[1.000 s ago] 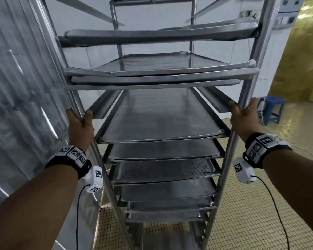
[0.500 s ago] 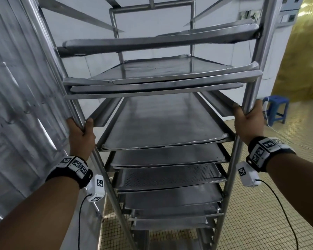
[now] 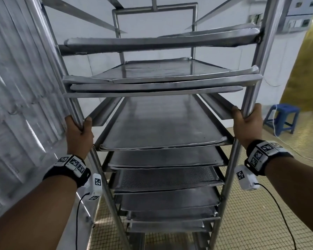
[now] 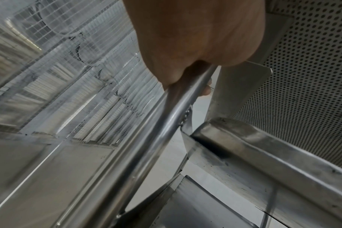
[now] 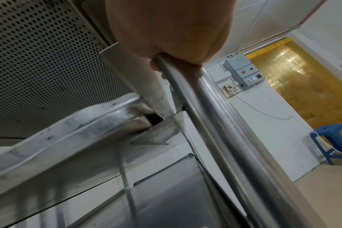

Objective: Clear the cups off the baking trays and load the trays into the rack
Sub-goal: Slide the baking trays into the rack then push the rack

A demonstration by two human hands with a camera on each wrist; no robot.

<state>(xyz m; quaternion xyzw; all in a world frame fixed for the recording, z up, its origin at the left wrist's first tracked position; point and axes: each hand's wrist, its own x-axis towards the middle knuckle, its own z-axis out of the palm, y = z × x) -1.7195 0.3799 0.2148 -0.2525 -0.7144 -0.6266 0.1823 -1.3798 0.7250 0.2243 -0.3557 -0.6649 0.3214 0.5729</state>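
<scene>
We hold the steel rack by its two front uprights: our left hand is wrapped around the left post with the thumb lying on the inner side, and our right hand is wrapped around the right post at about the same height. Both wrist views confirm fingers curled round the round tube. The baking trays sit on the rack's side rails, stacked level above level; the tray between our hands is a plain sheet, and two levels below it lies a perforated tray. More trays fill the slots above and below. We see no cups on any tray in view. A ribbed metal wall stands just beside the rack on the left. A blue stool stands on the tiled floor to the right, near a yellow strip curtain.
</scene>
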